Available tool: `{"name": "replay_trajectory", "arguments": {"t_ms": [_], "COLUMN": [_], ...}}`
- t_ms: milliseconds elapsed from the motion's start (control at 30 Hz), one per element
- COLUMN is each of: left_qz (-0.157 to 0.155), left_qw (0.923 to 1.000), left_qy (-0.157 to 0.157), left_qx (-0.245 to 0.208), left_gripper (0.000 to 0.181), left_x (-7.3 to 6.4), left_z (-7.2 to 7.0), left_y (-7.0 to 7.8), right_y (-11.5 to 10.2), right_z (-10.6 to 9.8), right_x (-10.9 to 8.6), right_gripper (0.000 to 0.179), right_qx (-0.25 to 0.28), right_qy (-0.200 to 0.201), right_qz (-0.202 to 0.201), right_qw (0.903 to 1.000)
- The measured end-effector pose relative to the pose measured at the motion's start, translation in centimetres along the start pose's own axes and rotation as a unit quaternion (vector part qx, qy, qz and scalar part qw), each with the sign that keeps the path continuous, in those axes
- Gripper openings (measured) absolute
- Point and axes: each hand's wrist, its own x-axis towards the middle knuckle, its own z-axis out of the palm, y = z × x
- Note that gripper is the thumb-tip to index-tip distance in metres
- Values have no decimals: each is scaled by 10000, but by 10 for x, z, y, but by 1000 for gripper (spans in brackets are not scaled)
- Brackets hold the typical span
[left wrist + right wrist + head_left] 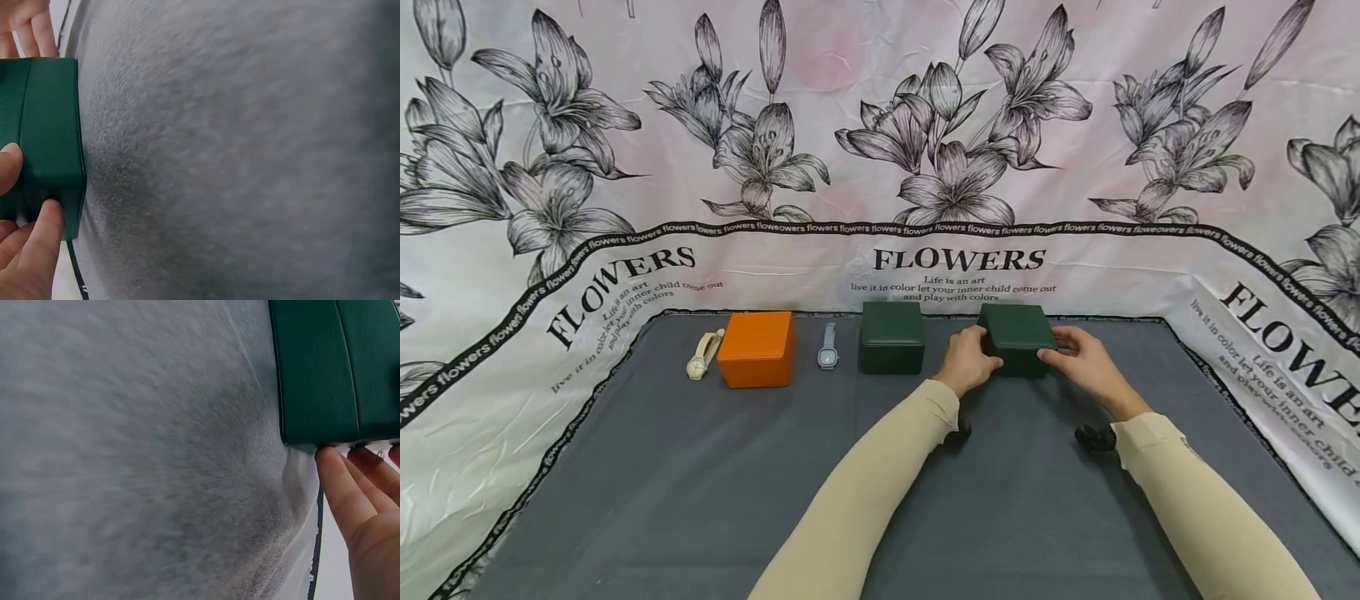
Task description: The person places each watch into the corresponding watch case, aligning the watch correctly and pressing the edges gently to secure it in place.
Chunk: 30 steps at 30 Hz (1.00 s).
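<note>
A closed dark green box point(1017, 329) stands at the right of the row, between my two hands. My left hand point(967, 360) holds its left side, with the thumb on the front face and the fingers along the side. From the other side my right hand point(1086, 367) grips it, thumb near the front right edge. A lid seam runs across the green box point(53, 119) in the left wrist view. Fingertips of the right hand point(369, 519) touch the box's side in the right wrist view. What the box contains is hidden.
Left of my hands stands a second closed green box point(891, 337). Farther left are a silver-grey watch point(827, 352), an orange box point(756, 350) and a cream-strapped watch point(702, 357). A dark grey cloth point(700, 500) covers the table; flower-printed fabric point(820, 267) rises behind.
</note>
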Motion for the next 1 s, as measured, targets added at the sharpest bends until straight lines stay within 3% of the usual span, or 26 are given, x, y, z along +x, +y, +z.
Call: {"name": "replay_trajectory", "arguments": {"t_ms": [200,400,600,767,1000], "left_qz": [-216,-151,422,849,1157], "left_qw": [9997,9989,9985,9962,9928], "left_qy": [74,-95,-131,-120,-21], "left_qx": [119,439,329,-166,-304], "left_gripper": [57,55,48,45,42], "left_x": [7,0,-21,-48,-84], "left_z": [-1,-4,-16,-35,-67], "left_y": [3,4,-4,-13,-30], "right_y": [1,-5,-14,-26,-49], "right_z": [1,0,12,36,65], "right_x": [9,1,-19,-35,-48], "right_gripper": [73,79,80,67,51], "right_qx": [33,79,-345,-934,-786], "right_qy": [-22,31,770,1480,1820], "right_qz": [-53,66,-178,-701,-1225], "right_qw": [10000,9999,9963,9821,9725]}}
